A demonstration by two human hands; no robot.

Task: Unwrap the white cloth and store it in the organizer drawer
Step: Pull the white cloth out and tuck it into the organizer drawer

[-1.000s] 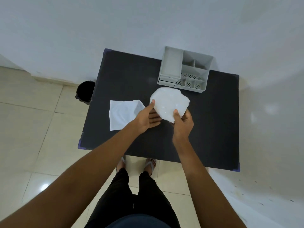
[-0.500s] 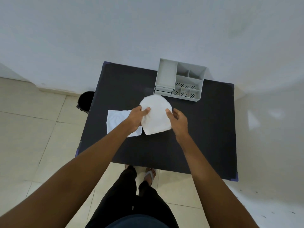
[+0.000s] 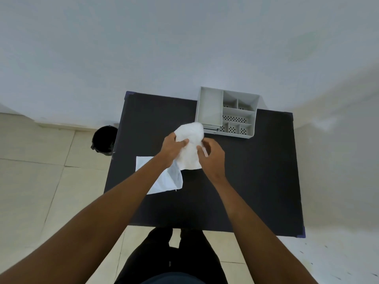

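Holding item: cloth (image 3: pixel 190 144), pinched between your left hand (image 3: pixel 171 149) and right hand (image 3: pixel 213 158), raised over the table (image 3: pixel 256 181) near the organizer (image 3: pixel 226 112). Handling: fold it small, keep edges gathered, then open the drawer.

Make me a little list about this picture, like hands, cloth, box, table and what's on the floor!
left hand: gripping the white cloth's left side
right hand: pinching the cloth's right side
white cloth: bunched, held above the table
flat wrapper: lying on the table, partly under the left arm
organizer: grey, at the table's far edge, compartments look empty
table: black top
bin: black, on the floor left of the table
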